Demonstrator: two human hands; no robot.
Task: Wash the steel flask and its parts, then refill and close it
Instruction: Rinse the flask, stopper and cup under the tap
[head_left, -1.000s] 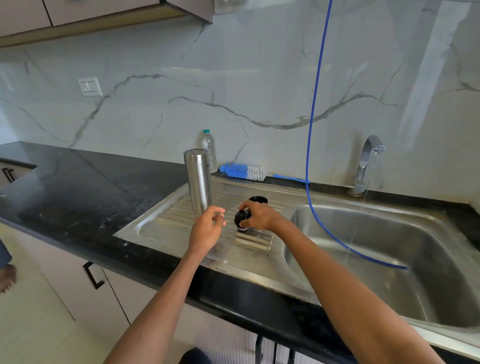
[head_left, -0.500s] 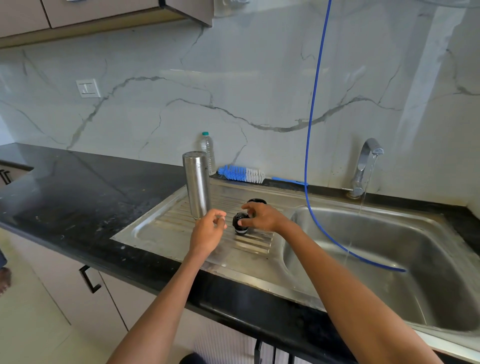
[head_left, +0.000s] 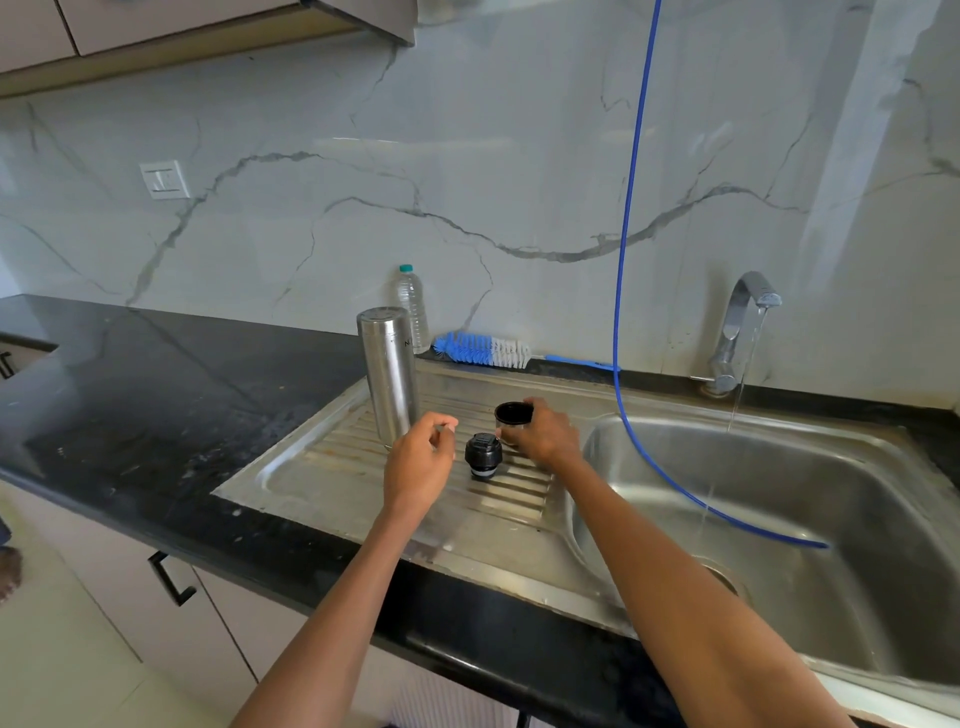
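Note:
The steel flask body (head_left: 389, 374) stands upside down on the ribbed drainboard (head_left: 322, 467). To its right the black stopper (head_left: 483, 454) stands alone on the ribs, touched by neither hand. Just behind it is the flask's cup lid (head_left: 513, 415), steel outside and black inside, mouth up. My right hand (head_left: 548, 434) grips this cup from its right side. My left hand (head_left: 421, 462) hovers left of the stopper and in front of the flask, fingers loosely curled, thumb near the fingertips, with nothing plainly in it.
The tap (head_left: 740, 332) runs a thin stream into the steel sink basin (head_left: 779, 493). A blue hose (head_left: 626, 260) hangs from above into the basin. A blue and white bottle brush (head_left: 483, 351) and a plastic water bottle (head_left: 413, 301) lie along the back wall. Black countertop (head_left: 130, 389) extends left.
My right hand has let go of the black stopper, leaving it on the drainboard, and moved back to grip the cup lid. My left hand has barely moved.

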